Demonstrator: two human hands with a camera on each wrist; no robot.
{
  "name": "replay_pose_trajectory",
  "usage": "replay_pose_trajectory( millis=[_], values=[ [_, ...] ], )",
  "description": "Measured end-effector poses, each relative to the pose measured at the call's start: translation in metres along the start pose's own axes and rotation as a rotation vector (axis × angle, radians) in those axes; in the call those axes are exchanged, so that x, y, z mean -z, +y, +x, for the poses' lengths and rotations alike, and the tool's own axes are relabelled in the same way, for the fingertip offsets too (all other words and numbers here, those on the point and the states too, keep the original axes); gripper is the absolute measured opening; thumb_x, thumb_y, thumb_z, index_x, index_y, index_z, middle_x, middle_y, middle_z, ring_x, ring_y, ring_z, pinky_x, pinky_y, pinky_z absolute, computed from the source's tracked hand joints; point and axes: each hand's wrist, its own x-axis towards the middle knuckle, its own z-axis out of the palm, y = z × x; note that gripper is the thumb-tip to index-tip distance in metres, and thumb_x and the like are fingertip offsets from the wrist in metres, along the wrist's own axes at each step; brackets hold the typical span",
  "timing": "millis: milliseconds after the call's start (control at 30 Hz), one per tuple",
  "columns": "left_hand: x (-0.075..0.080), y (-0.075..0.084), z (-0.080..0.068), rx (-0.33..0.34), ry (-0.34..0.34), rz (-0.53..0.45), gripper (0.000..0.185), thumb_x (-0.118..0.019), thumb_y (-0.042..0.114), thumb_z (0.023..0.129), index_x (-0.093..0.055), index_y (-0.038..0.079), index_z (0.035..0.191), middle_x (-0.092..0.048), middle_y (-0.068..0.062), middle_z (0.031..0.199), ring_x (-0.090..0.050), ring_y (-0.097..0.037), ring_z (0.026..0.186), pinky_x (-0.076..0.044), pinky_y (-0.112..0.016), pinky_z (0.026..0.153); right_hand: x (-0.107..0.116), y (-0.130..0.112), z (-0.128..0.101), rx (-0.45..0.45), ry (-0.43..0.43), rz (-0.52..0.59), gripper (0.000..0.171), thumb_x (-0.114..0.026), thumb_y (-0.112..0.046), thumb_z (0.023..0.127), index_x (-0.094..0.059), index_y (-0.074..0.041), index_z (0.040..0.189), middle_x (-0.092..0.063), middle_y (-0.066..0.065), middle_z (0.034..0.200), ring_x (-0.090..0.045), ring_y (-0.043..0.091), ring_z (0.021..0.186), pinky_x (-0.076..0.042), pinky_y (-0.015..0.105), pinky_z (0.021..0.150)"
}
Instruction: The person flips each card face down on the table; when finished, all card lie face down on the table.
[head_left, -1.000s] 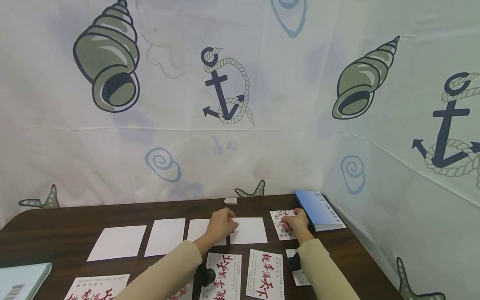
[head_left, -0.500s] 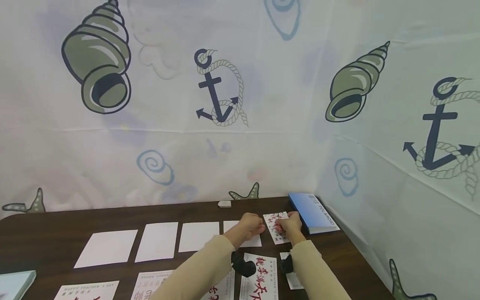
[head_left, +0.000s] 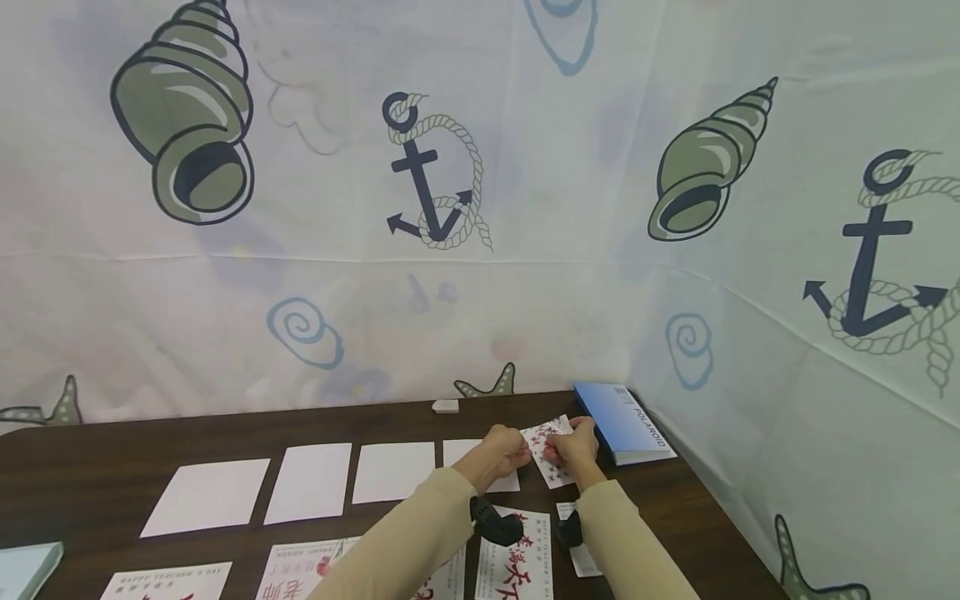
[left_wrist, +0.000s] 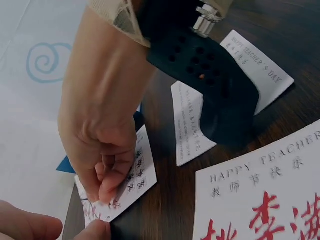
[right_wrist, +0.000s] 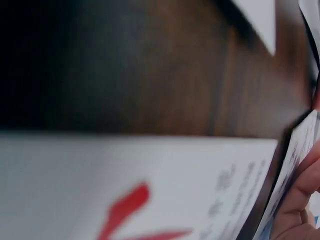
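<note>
Head view, five o'clock: the right hand (head_left: pixel 576 447) pinches a white card (head_left: pixel 543 435) bearing red blossoms, black characters. The left hand's (head_left: pixel 502 452) grip I cannot tell.

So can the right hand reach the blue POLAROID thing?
Probably yes: the blue POLAROID thing is beside the right hand with nothing seen between, but that hand holds a printed card and may need to let go first.

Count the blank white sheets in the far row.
4, left to right: first sheet, second sheet, third sheet, and fourth sheet, partly covered by the left hand.
</note>
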Motion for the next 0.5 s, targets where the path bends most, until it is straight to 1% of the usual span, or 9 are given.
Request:
replay_pose_trajectory(
  millis=[33, 100, 167, 200, 267, 333, 367, 400, 500],
  values=[
    [0.002, -0.010, 0.019, 0.003, 0.006, -0.006, 0.047, -0.051, -0.009, 0.083, -0.038, -0.006, 0.128, -0.052, -0.016, 0.091, -0.057, -0.023, 0.071, -0.053, -0.032, 0.059, -0.001, 0.000, -0.001, 0.003, -0.004, -0.004, 0.054, -0.063, 0.011, 0.075, -0.033, 0.002, 0.119, -0.054, 0.009, 0.060, -0.054, 0.008, 0.038, -0.046, 0.022, 0.038],
    [0.002, -0.022, 0.036, -0.011, 0.038, 0.012, 0.048, -0.051, -0.008, 0.083, -0.038, -0.004, 0.129, -0.051, -0.015, 0.096, -0.057, -0.023, 0.071, -0.054, -0.031, 0.059, -0.002, -0.001, -0.002, 0.004, -0.013, -0.011, 0.053, -0.063, 0.010, 0.074, -0.034, 0.000, 0.118, -0.054, 0.009, 0.063, -0.055, 0.009, 0.039, -0.047, 0.022, 0.040],
    [-0.003, -0.022, 0.029, -0.042, 0.064, 0.042, 0.045, -0.048, -0.009, 0.083, -0.040, -0.007, 0.127, -0.050, -0.017, 0.100, -0.058, -0.024, 0.071, -0.054, -0.032, 0.060, -0.003, -0.001, -0.003, 0.009, -0.012, -0.022, 0.053, -0.063, 0.010, 0.074, -0.034, -0.001, 0.117, -0.054, 0.009, 0.065, -0.055, 0.009, 0.040, -0.047, 0.022, 0.040],
    [-0.007, -0.016, 0.015, -0.049, 0.079, 0.063, 0.044, -0.048, -0.009, 0.084, -0.040, -0.008, 0.128, -0.049, -0.019, 0.103, -0.058, -0.024, 0.072, -0.055, -0.033, 0.063, -0.003, -0.001, -0.003, 0.011, -0.008, -0.028, 0.052, -0.063, 0.009, 0.074, -0.034, -0.001, 0.117, -0.054, 0.009, 0.065, -0.055, 0.009, 0.041, -0.048, 0.022, 0.041],
    [-0.013, -0.003, -0.016, -0.092, 0.092, 0.076, 0.045, -0.045, -0.011, 0.082, -0.039, -0.015, 0.126, -0.049, -0.020, 0.103, -0.060, -0.023, 0.069, -0.055, -0.031, 0.062, -0.003, -0.001, -0.003, 0.014, -0.002, -0.038, 0.051, -0.064, 0.007, 0.076, -0.035, -0.002, 0.116, -0.054, 0.009, 0.065, -0.054, 0.008, 0.041, -0.048, 0.022, 0.042],
    [-0.017, 0.017, -0.059, -0.130, 0.082, 0.079, 0.042, -0.049, -0.010, 0.082, -0.042, -0.018, 0.123, -0.051, -0.021, 0.103, -0.060, -0.020, 0.067, -0.055, -0.029, 0.063, -0.003, -0.001, -0.003, 0.022, -0.004, -0.034, 0.050, -0.065, 0.005, 0.077, -0.035, -0.002, 0.117, -0.054, 0.009, 0.065, -0.054, 0.008, 0.041, -0.048, 0.022, 0.042],
    [-0.021, 0.030, -0.084, -0.139, 0.092, 0.086, 0.043, -0.050, -0.010, 0.081, -0.043, -0.018, 0.123, -0.051, -0.022, 0.103, -0.060, -0.019, 0.067, -0.055, -0.028, 0.063, -0.003, -0.001, -0.002, 0.023, -0.010, -0.022, 0.050, -0.065, 0.005, 0.077, -0.035, -0.002, 0.117, -0.054, 0.009, 0.066, -0.054, 0.008, 0.041, -0.048, 0.021, 0.042],
    [-0.024, 0.045, -0.113, -0.146, 0.107, 0.105, 0.043, -0.055, -0.008, 0.082, -0.045, -0.017, 0.124, -0.052, -0.023, 0.106, -0.061, -0.021, 0.071, -0.055, -0.029, 0.066, -0.003, -0.001, -0.002, 0.025, -0.015, -0.015, 0.050, -0.065, 0.004, 0.078, -0.035, -0.001, 0.117, -0.054, 0.009, 0.067, -0.054, 0.007, 0.041, -0.048, 0.021, 0.042],
    [-0.032, 0.080, -0.183, -0.222, 0.179, 0.219, 0.037, -0.065, -0.001, 0.082, -0.056, -0.013, 0.115, -0.060, -0.021, 0.104, -0.061, -0.020, 0.077, -0.054, -0.027, 0.066, -0.003, -0.001, -0.001, 0.033, -0.022, 0.003, 0.048, -0.065, 0.004, 0.079, -0.034, 0.001, 0.117, -0.054, 0.010, 0.069, -0.055, 0.007, 0.040, -0.047, 0.020, 0.041]
  ],
)
